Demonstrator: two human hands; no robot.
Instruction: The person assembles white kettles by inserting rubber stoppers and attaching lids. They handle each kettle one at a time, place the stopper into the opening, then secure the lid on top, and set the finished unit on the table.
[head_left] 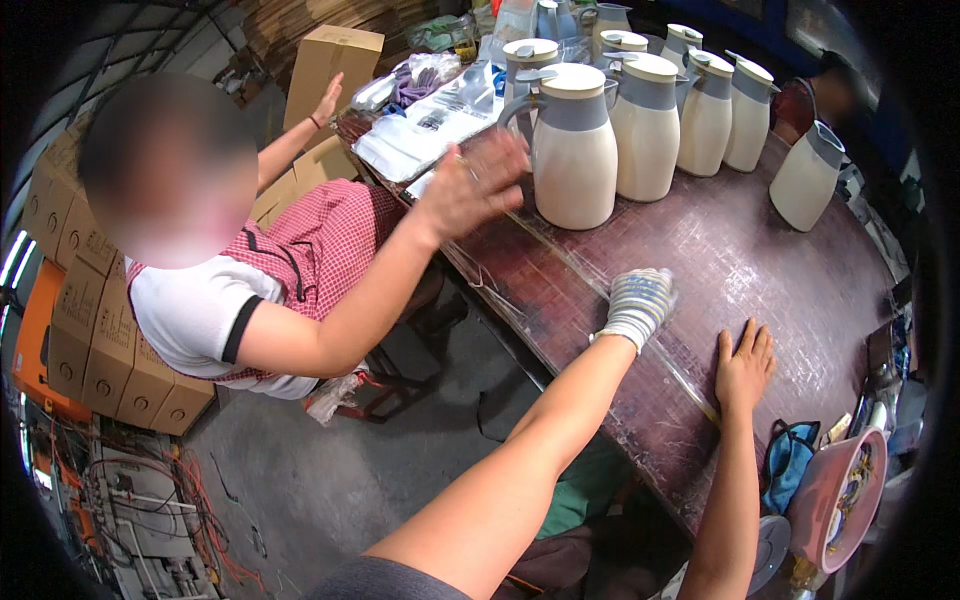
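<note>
My left hand, in a white glove with coloured stripes, rests on the dark red-brown table with its fingers curled under. Whatever is inside them, if anything, is hidden. Bare and flat on the tabletop, my right hand has its fingers spread and holds nothing. Beyond my left hand stands a cream vacuum jug with a grey collar, handle and white lid. Several similar jugs are grouped behind it. Farther right, a cream jug without a visible lid stands apart; neither hand touches it.
A co-worker sits at left, one blurred hand raised near the closest jug. White plastic bags lie at the table's far left. Near its right edge are a blue mask and a pink basin. Stacked cardboard boxes stand behind the co-worker.
</note>
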